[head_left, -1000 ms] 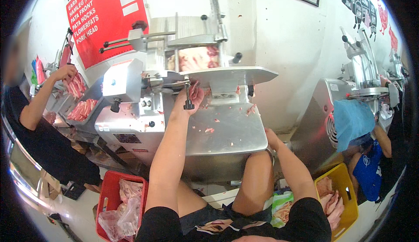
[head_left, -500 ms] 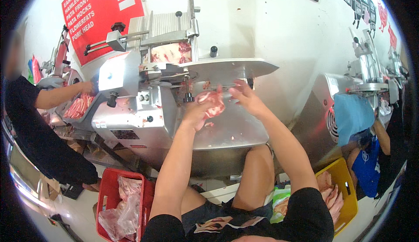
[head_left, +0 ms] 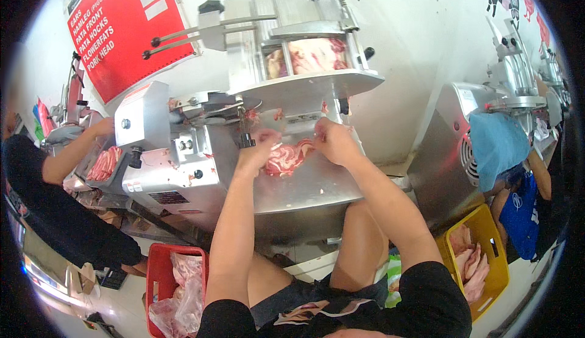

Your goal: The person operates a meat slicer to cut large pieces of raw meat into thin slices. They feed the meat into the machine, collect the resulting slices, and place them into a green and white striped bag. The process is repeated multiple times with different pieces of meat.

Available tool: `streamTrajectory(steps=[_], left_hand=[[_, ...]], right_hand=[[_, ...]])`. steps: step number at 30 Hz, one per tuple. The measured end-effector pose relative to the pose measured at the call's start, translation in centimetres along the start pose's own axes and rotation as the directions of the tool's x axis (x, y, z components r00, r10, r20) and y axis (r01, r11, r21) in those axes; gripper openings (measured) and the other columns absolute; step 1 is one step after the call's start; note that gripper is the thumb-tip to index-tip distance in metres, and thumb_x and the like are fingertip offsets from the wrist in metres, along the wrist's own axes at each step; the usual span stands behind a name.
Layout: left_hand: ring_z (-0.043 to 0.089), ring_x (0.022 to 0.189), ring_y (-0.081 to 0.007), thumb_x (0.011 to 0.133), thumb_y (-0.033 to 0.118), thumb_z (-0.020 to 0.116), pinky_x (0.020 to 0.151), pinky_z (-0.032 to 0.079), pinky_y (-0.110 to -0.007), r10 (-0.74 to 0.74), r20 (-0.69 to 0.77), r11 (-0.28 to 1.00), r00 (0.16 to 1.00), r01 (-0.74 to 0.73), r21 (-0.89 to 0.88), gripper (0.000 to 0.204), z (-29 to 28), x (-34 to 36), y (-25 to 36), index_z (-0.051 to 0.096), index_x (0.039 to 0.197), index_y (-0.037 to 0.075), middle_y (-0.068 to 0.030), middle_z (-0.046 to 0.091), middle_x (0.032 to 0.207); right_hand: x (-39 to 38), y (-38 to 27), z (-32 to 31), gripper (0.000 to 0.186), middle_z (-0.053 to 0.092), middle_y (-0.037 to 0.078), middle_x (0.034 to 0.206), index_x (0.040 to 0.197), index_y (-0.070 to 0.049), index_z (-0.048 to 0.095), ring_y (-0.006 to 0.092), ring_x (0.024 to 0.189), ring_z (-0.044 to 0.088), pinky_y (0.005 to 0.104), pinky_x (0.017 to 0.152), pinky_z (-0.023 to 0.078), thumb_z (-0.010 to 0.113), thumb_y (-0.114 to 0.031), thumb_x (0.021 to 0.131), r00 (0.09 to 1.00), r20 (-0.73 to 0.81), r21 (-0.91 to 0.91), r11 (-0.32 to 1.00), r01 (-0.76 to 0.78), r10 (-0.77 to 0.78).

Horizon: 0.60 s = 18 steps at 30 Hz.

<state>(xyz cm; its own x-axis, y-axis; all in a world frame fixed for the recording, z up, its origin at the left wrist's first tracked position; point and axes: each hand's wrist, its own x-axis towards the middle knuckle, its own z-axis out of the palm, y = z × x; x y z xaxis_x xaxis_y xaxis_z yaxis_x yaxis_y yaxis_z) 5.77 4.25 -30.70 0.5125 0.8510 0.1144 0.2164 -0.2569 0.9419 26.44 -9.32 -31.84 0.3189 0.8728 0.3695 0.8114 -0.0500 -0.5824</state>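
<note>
A marbled red-and-white slice of meat (head_left: 287, 159) spreads between my hands over the steel catch surface (head_left: 292, 188) of a meat slicer. My left hand (head_left: 259, 148) is closed at its left end, with fingers curled over the top. At its right end, my right hand (head_left: 334, 143) is bent inward, fingertips pinched by the meat's edge. Beyond my hands, a block of meat (head_left: 317, 56) sits on the slicer's sliding carriage (head_left: 304, 85). Small meat scraps (head_left: 278, 114) cling near the blade housing. The fingertips are partly hidden.
A red crate (head_left: 156, 259) with bagged meat stands low on the left, a yellow crate (head_left: 496, 268) of meat on the right. At left a person (head_left: 55, 210) works beside a tray of sliced meat (head_left: 105, 163). Another slicer (head_left: 442, 149) and a person in blue (head_left: 518, 228) are at right.
The carriage with its meat block has slid right and looks nearer. My right hand has come down to the meat, which now lies stretched between both hands. The view has shifted slightly.
</note>
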Motion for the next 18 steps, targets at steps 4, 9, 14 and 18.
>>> streamTrajectory(steps=[4, 9, 14, 18], left_hand=[[0.065, 0.093, -0.0207, 0.093, 0.022, 0.063, 0.087, 0.053, -0.038, -0.027, -0.098, 0.738, 0.995, -0.046, -0.673, 0.024, -1.9, 4.3, -1.0, 0.070, 0.108, 0.005, -0.0125, 0.069, 0.102], [0.061, 0.092, -0.0251, 0.092, 0.015, 0.060, 0.081, 0.059, -0.038, -0.086, 0.248, -0.026, 0.965, 0.247, -0.969, 0.017, -0.8, 6.2, -0.3, 0.068, 0.099, 0.001, -0.0100, 0.064, 0.093], [0.066, 0.092, -0.0242, 0.090, 0.010, 0.066, 0.070, 0.061, -0.033, -0.219, 0.184, 0.041, 0.958, 0.197, -0.980, 0.017, -1.1, 3.8, -1.0, 0.069, 0.105, 0.005, -0.0084, 0.065, 0.089], [0.067, 0.097, -0.0202, 0.088, 0.008, 0.068, 0.074, 0.060, -0.030, -0.041, 0.225, 0.414, 0.974, 0.221, -0.883, 0.024, -0.2, -0.1, 1.2, 0.067, 0.112, 0.003, -0.0097, 0.067, 0.103]], right_hand=[[-0.5, -2.1, 0.8, 0.039, 0.066, 0.016, 0.120, 0.120, -0.004, 0.066, 0.0314, 0.117, 0.059, 0.0429, 0.096, 0.049, 0.069, -0.012, 0.081, 0.843, -0.149, -0.064, 0.856, 0.514, -0.517], [-0.9, -2.4, 0.2, 0.033, 0.066, 0.010, 0.122, 0.113, -0.009, 0.071, 0.0317, 0.120, 0.057, 0.0462, 0.100, 0.046, 0.067, -0.018, 0.082, 0.886, 0.213, -0.224, 0.862, 0.454, -0.412], [-1.1, -1.5, -0.8, 0.033, 0.068, 0.010, 0.120, 0.115, -0.009, 0.072, 0.0298, 0.117, 0.060, 0.0452, 0.098, 0.047, 0.067, -0.021, 0.085, 0.945, 0.127, -0.272, 0.906, 0.326, -0.302], [0.0, -0.4, 0.1, 0.033, 0.067, 0.014, 0.122, 0.117, -0.003, 0.068, 0.0255, 0.113, 0.063, 0.0402, 0.092, 0.051, 0.068, -0.026, 0.093, 0.992, -0.091, 0.244, 0.964, 0.103, -0.083]])
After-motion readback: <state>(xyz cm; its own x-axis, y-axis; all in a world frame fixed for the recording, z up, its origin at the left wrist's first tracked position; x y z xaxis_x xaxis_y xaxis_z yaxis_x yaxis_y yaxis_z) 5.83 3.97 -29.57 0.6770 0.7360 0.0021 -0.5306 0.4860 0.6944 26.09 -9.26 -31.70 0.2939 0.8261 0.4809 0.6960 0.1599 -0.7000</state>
